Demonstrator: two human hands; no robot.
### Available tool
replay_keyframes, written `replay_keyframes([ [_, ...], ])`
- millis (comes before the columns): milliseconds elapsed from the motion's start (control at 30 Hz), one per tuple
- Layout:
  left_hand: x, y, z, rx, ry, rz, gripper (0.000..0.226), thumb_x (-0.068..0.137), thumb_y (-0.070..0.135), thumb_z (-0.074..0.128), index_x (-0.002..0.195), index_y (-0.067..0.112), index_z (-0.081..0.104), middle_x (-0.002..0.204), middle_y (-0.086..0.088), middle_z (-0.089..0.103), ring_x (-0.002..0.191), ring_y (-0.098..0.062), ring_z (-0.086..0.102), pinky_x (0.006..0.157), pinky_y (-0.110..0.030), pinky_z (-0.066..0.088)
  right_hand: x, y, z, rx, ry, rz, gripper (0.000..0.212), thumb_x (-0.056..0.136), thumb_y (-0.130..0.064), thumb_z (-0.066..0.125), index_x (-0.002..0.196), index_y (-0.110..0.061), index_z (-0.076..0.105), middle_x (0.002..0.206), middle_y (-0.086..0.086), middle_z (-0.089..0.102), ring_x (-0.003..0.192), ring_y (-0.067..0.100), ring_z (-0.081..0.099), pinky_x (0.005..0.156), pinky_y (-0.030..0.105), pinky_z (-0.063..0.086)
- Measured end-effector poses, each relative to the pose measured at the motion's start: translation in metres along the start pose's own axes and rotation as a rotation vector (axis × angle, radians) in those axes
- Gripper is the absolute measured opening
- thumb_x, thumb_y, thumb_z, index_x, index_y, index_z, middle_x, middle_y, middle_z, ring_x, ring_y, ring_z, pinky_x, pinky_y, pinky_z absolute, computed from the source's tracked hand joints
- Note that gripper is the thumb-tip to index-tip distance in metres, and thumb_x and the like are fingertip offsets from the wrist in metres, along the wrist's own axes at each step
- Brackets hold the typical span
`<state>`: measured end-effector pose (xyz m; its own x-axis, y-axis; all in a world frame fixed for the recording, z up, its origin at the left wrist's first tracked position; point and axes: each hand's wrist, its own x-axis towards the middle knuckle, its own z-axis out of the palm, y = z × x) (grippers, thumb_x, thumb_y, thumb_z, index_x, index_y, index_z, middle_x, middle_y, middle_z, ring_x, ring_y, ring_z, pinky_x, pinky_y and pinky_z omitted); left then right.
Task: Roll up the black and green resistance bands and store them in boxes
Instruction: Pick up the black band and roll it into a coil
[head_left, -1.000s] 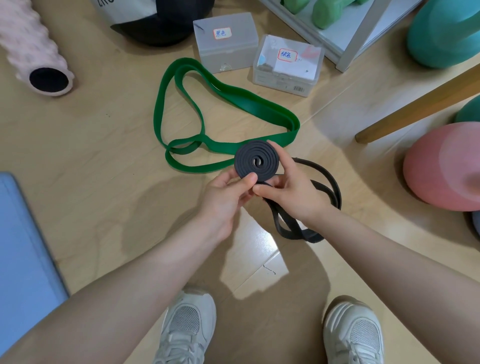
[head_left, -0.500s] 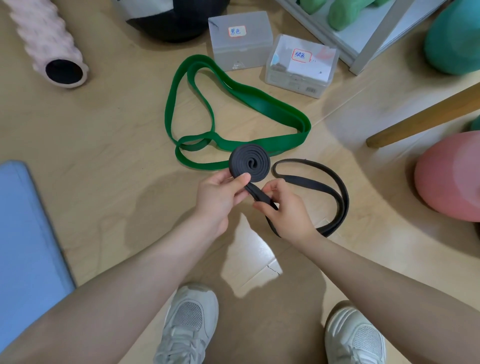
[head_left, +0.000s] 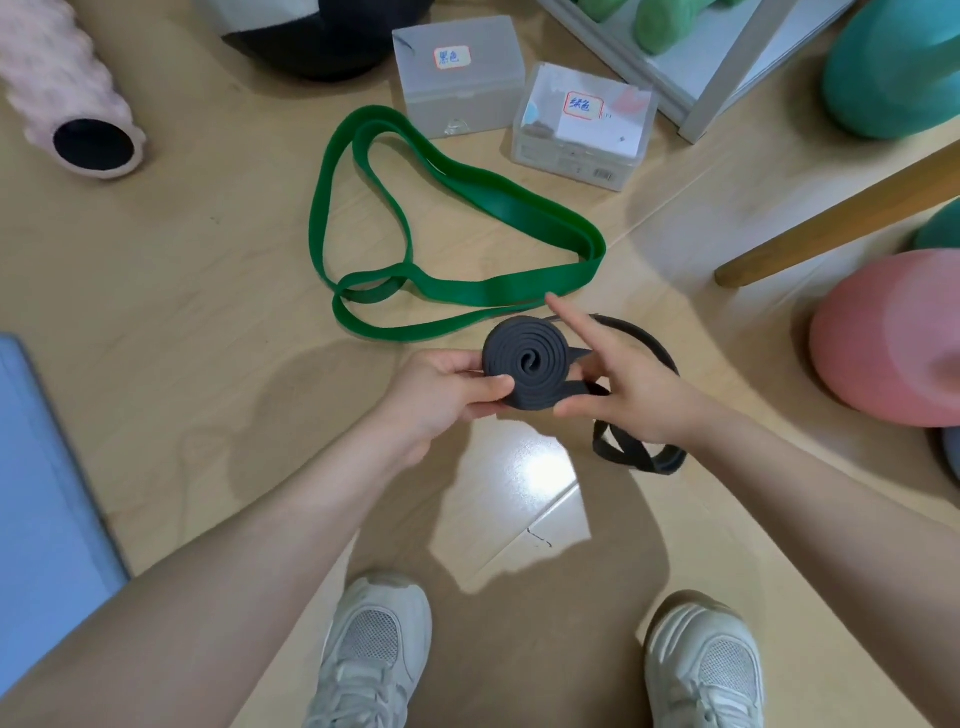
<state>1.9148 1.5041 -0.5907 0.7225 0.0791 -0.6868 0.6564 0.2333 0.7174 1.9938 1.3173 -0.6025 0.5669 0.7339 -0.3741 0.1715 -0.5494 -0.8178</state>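
The left hand (head_left: 436, 397) is curling around the black band (head_left: 524, 366), pinching the coiled part at its 7 o'clock edge, thumb lying across the front face and the other fingers tucked behind. The coil is standing face-up toward the camera as a tight spiral, held above the floor (head_left: 182, 291). The right hand (head_left: 631, 387) is sitting at the coil's 3 o'clock side, half open: the index finger is stretching straight out toward 11 o'clock past the top of the coil, while the thumb is pressing the loose strap against the coil's lower edge at about 5 o'clock. Whether the remaining fingers are gripping the strap I cannot tell, since they are hidden behind the hand.

The unrolled rest of the black band is trailing out behind the right hand, looping around at 3 o'clock and lying on the floor with a twist at 5 o'clock.

Just beyond the hands, at 12 o'clock, the green band (head_left: 467, 291) is lying loose and unrolled on the floor in a big irregular loop. Farther out, at 12 to 1 o'clock, two boxes are standing side by side with lids shut: the grey box (head_left: 460, 78) with a small label, and the clear box (head_left: 579, 124) with another label. A pink foam roller (head_left: 67, 98) is lying at 10 o'clock, a pink ball (head_left: 883, 332) at 3 o'clock, and two white shoes (head_left: 374, 654) are showing at 6 o'clock.
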Motion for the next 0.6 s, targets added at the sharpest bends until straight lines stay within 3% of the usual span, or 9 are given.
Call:
replay_keyframes([
  [33,0.0,0.005,-0.001,0.055,-0.027,-0.023,0.028,0.081,-0.003,0.064,0.109,-0.001,0.064,0.091,-0.011,0.07,0.07,-0.013,0.07,0.065,-0.015,0.054,-0.001,-0.001,-0.001,0.008,-0.022,-0.033,0.094,0.08,-0.012,0.071,0.145,-0.039,0.01,0.121,-0.011,0.057,0.09,0.004,0.062,0.085,0.022,0.049],
  [100,0.0,0.013,-0.005,0.134,-0.057,-0.057,0.026,0.08,-0.002,0.065,0.106,0.001,0.065,0.087,-0.007,0.07,0.064,-0.009,0.07,0.06,-0.013,0.053,-0.002,-0.003,-0.001,0.034,-0.02,-0.063,0.092,0.08,-0.011,0.071,0.145,-0.039,0.013,0.127,-0.003,0.055,0.094,0.003,0.061,0.09,0.025,0.049],
  [200,0.0,0.024,-0.013,0.196,-0.107,-0.11,0.027,0.079,-0.003,0.066,0.105,0.004,0.066,0.088,-0.008,0.07,0.065,-0.01,0.07,0.064,-0.017,0.056,-0.005,-0.01,0.006,0.077,-0.022,-0.06,0.092,0.078,-0.013,0.073,0.143,-0.044,0.015,0.119,0.013,0.061,0.091,0.01,0.064,0.089,0.03,0.05],
  [300,-0.001,0.031,-0.018,0.328,-0.133,-0.152,0.024,0.079,-0.001,0.067,0.103,0.004,0.066,0.091,-0.01,0.07,0.07,-0.014,0.069,0.066,-0.018,0.057,-0.006,-0.019,0.013,0.133,0.033,-0.056,0.084,0.075,-0.009,0.075,0.132,-0.045,0.026,0.107,0.016,0.065,0.073,0.011,0.063,0.076,0.021,0.051],
  [400,0.0,0.034,-0.017,0.348,-0.063,-0.074,0.017,0.08,0.003,0.067,0.096,0.008,0.066,0.088,-0.01,0.069,0.073,-0.015,0.066,0.068,-0.018,0.056,-0.004,-0.023,0.016,0.216,0.118,-0.061,0.075,0.073,-0.006,0.075,0.129,-0.036,0.035,0.101,0.014,0.066,0.065,0.015,0.063,0.075,0.029,0.053],
  [467,0.0,0.03,-0.012,0.238,0.027,-0.021,0.009,0.081,0.008,0.067,0.085,0.015,0.063,0.08,-0.004,0.069,0.072,-0.013,0.065,0.075,-0.023,0.055,-0.001,-0.024,0.019,0.284,0.201,-0.042,0.073,0.073,-0.004,0.074,0.127,-0.034,0.035,0.093,0.002,0.067,0.062,0.008,0.063,0.071,0.024,0.052],
  [533,0.0,0.023,-0.004,-0.032,0.073,-0.009,0.011,0.084,0.012,0.064,0.076,0.017,0.058,0.075,0.001,0.07,0.074,-0.013,0.065,0.082,-0.027,0.052,0.002,-0.025,0.023,0.406,0.285,-0.041,0.072,0.074,0.002,0.072,0.125,-0.032,0.035,0.093,-0.015,0.064,0.067,0.003,0.064,0.071,0.018,0.05],
  [600,-0.003,0.013,0.009,-0.299,0.064,-0.007,0.014,0.086,0.013,0.06,0.074,0.017,0.055,0.074,0.002,0.07,0.075,-0.013,0.064,0.086,-0.03,0.051,0.004,-0.026,0.028,0.506,0.362,-0.041,0.071,0.074,0.005,0.071,0.125,-0.029,0.035,0.096,-0.022,0.064,0.073,0.005,0.067,0.075,0.02,0.053],
])
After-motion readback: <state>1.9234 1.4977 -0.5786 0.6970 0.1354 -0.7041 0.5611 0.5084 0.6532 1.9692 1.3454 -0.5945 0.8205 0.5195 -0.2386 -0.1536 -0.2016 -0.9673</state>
